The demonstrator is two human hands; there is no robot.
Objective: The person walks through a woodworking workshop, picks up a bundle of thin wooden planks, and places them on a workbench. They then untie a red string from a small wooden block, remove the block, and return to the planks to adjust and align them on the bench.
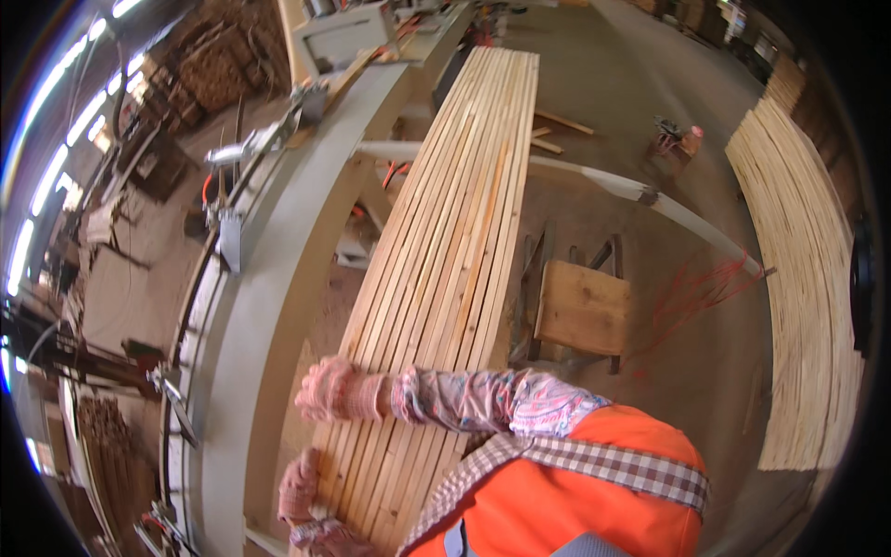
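Long, pale wooden strips [445,241] lie side by side in a bundle running from below me to the far end. My right hand [336,390], in a pinkish knit glove, reaches across the bundle with its fingers curled over the left edge. Nearer the bottom, my left hand [298,486], gloved alike, is closed against the same left edge. Both fingertips are partly hidden, so how many strips they grip does not show. The patterned sleeve [464,397] of my right arm crosses above the strips.
Beside the bundle on the left runs a long grey machine bed [251,269] with metal clamps [229,241]. A wooden stool [583,309] stands to the right, near a curved pale rail [603,181]. Farther right lies a large stack of strips [803,297]. Loose wood pieces [563,123] are on the floor.
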